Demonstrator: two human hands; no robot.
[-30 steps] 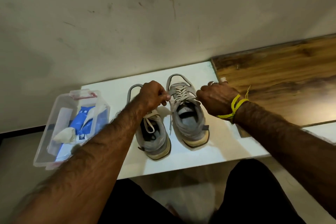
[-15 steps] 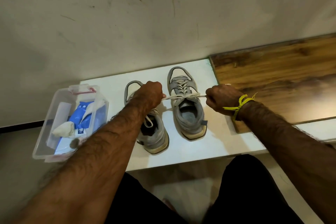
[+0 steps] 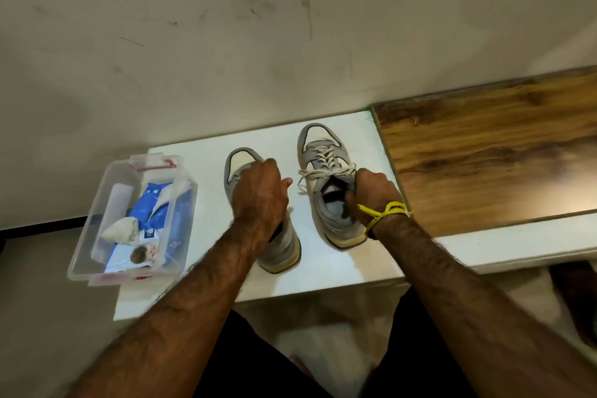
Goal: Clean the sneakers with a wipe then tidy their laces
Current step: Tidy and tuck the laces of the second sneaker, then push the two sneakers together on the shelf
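- Both forearms are bare to the bottom edge of the view, with dark hair along them; no sleeves show.
- The left hand (image 3: 260,194) wears nothing.
- The right hand (image 3: 374,192) has a yellow cord wristband (image 3: 386,212) at its wrist, wound in several strands and knotted, with loose ends sticking out.
- Below the arms, the lap is covered by black clothing (image 3: 284,362), plain and unmarked.
- A bare foot is blurred at the lower right.

White shelf (image 3: 326,271) bears two sneakers (image 3: 326,178), clear bin (image 3: 97,236).
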